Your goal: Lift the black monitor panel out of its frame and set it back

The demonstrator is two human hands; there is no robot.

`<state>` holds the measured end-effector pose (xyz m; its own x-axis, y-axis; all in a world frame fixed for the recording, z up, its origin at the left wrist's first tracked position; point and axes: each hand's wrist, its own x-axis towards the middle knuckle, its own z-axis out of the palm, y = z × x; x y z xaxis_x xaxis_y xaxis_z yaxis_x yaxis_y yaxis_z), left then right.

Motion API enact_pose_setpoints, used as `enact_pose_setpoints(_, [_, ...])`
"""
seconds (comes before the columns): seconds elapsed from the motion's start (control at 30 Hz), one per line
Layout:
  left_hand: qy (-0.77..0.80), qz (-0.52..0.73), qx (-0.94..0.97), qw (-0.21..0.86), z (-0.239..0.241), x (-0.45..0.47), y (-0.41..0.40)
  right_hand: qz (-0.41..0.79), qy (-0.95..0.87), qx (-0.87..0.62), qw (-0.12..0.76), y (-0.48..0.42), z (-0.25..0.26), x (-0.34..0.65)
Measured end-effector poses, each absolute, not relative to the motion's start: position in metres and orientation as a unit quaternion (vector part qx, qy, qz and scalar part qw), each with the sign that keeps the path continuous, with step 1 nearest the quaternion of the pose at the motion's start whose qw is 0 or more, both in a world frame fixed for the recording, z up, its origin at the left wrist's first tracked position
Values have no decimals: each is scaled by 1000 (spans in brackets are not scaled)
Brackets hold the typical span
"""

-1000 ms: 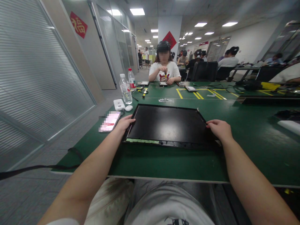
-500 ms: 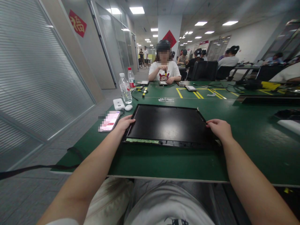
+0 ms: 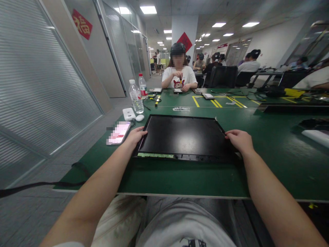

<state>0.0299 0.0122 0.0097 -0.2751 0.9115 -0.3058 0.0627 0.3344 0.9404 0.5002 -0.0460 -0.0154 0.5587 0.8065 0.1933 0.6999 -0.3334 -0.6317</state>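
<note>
A black display panel (image 3: 183, 135) lies face up in front of me, with a thin dark frame around it. Along its near edge, on the left half, runs a green circuit strip (image 3: 155, 155). My left hand (image 3: 137, 134) grips the panel's left edge, thumb on top and the other fingers partly hidden. At the right edge, my right hand (image 3: 240, 139) pinches the frame between thumb and fingers. A small pale tab sticks up at the panel's far right corner.
Left of the panel are a phone (image 3: 119, 132), a white box-shaped device (image 3: 129, 114), a white rounded object (image 3: 139, 118) and two bottles (image 3: 136, 97). Screws in a clear strip (image 3: 181, 108) lie beyond it. Across the green table (image 3: 185, 181) a person (image 3: 178, 73) works with a tool.
The view has shifted very slightly. Both hands keep their hold on the panel's side edges, and the panel stays in place on the table.
</note>
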Motion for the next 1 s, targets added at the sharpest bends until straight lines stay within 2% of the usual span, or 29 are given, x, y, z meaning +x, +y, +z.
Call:
enact_pose_setpoints(0.23, [655, 435, 370, 495, 8, 31, 12, 84, -456, -813, 352, -46, -16, 500])
enact_pose_setpoints(0.5, [674, 401, 447, 430, 7, 31, 9, 87, -452, -817, 348, -49, -9, 496])
enact_pose_setpoints(1.0, [670, 385, 484, 412, 12, 33, 3, 67, -461, -808, 360, -46, -19, 501])
